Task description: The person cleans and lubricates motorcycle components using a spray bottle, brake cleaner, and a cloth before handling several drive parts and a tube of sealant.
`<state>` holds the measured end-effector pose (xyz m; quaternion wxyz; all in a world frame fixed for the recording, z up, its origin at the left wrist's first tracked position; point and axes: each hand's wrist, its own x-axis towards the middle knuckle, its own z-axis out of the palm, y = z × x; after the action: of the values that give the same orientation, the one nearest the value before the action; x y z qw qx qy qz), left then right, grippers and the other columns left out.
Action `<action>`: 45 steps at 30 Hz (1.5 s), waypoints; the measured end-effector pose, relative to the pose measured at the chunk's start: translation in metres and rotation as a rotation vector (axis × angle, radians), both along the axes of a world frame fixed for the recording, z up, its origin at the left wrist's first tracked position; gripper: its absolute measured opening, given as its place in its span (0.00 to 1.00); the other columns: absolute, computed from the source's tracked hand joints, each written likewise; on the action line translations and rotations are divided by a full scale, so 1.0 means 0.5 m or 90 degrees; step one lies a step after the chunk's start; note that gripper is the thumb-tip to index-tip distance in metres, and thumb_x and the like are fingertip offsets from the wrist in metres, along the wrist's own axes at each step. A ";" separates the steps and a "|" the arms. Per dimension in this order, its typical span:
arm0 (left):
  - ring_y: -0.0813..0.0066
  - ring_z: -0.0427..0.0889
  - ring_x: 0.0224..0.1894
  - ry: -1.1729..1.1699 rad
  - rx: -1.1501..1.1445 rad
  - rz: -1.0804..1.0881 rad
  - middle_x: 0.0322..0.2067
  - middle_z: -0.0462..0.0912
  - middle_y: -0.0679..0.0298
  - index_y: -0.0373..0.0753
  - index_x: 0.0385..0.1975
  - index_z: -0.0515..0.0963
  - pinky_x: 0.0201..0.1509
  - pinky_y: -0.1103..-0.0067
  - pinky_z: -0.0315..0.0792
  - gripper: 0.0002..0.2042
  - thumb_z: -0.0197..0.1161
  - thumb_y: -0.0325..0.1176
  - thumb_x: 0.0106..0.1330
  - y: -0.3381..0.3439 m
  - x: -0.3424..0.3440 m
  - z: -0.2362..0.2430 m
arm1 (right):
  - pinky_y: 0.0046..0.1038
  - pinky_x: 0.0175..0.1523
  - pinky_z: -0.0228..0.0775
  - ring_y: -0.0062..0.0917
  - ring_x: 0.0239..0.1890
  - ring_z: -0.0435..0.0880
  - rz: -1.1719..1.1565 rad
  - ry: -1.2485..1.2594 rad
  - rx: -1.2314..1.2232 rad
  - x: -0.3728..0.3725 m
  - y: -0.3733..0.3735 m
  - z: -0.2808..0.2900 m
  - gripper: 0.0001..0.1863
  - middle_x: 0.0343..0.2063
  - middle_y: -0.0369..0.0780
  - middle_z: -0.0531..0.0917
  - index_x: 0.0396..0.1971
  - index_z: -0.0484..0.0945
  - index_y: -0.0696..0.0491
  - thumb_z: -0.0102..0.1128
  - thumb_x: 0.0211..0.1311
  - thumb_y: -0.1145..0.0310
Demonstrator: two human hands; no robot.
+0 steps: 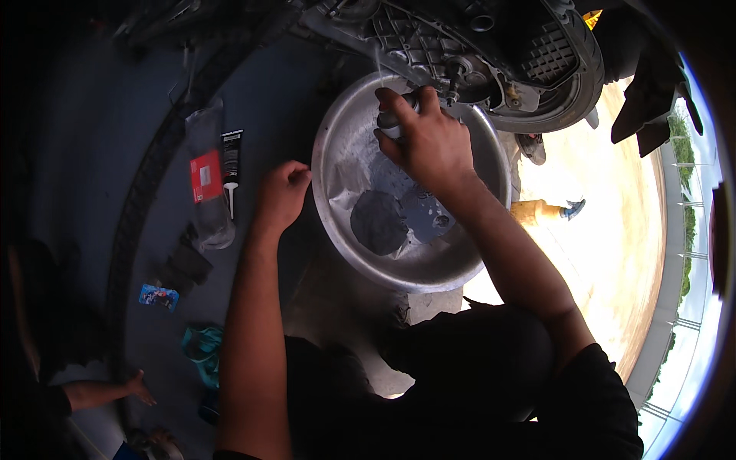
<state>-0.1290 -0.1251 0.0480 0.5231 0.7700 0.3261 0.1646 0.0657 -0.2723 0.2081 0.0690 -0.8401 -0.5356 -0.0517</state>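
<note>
Here, my right fingers (397, 105) hold a spray can (389, 123).
Likely light, stiff, best gripped mid-body; left fingers (294, 169) curl, contents unclear.

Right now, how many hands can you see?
3: the person's left hand beside the silver basin, their right hand around a can over it, and another person's hand at lower left. More may hide in the dark.

Single view: head cam, L of side-by-side pair, wide fisheye. Looks steeply down from approx. head ht., past wearer's forearms (257, 330), to metal basin (418, 282) close below, near ctr. Engine (418, 38) up top; sunlit ground (613, 222) farther off, R. Straight edges bow twd. dark rim.
</note>
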 end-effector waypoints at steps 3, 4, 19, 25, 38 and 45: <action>0.72 0.82 0.33 0.019 0.004 0.001 0.30 0.84 0.60 0.33 0.40 0.81 0.39 0.75 0.74 0.10 0.61 0.34 0.70 0.000 0.004 0.004 | 0.42 0.39 0.84 0.43 0.41 0.86 0.036 0.005 0.047 -0.003 0.011 -0.006 0.33 0.49 0.48 0.73 0.63 0.67 0.31 0.68 0.56 0.55; 0.63 0.87 0.37 0.040 0.012 0.005 0.32 0.86 0.54 0.33 0.40 0.82 0.43 0.72 0.76 0.10 0.62 0.35 0.69 0.004 -0.003 0.008 | 0.42 0.39 0.84 0.44 0.41 0.86 0.058 0.014 0.061 -0.017 0.030 0.002 0.33 0.49 0.49 0.73 0.63 0.67 0.32 0.68 0.56 0.55; 0.82 0.77 0.32 0.014 -0.020 0.019 0.27 0.81 0.67 0.34 0.40 0.81 0.39 0.80 0.72 0.10 0.62 0.36 0.71 0.002 -0.012 0.000 | 0.43 0.39 0.83 0.46 0.40 0.86 0.088 0.045 0.085 -0.042 0.080 0.017 0.30 0.49 0.50 0.73 0.60 0.68 0.34 0.68 0.57 0.55; 0.81 0.78 0.31 0.040 -0.017 0.012 0.27 0.81 0.66 0.34 0.41 0.80 0.38 0.80 0.72 0.10 0.60 0.35 0.72 -0.009 -0.005 0.004 | 0.45 0.40 0.82 0.46 0.37 0.87 -0.002 0.011 0.069 0.000 0.029 0.013 0.30 0.47 0.48 0.74 0.60 0.69 0.32 0.68 0.57 0.54; 0.80 0.80 0.33 0.042 -0.026 0.002 0.29 0.82 0.67 0.34 0.42 0.80 0.40 0.79 0.73 0.11 0.61 0.36 0.72 -0.008 -0.015 -0.004 | 0.42 0.38 0.83 0.46 0.38 0.87 0.077 0.017 0.128 -0.027 0.075 0.035 0.30 0.48 0.51 0.74 0.61 0.68 0.34 0.67 0.58 0.54; 0.79 0.81 0.35 0.025 -0.022 -0.011 0.33 0.84 0.64 0.34 0.45 0.80 0.42 0.80 0.74 0.11 0.62 0.35 0.71 0.004 -0.012 -0.001 | 0.42 0.39 0.83 0.46 0.40 0.87 0.039 0.033 0.063 -0.028 0.033 0.022 0.30 0.50 0.51 0.74 0.60 0.69 0.35 0.68 0.57 0.57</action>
<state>-0.1352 -0.1229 0.0474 0.5311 0.7667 0.3328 0.1393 0.0518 -0.2556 0.2192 0.1254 -0.8200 -0.5557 -0.0542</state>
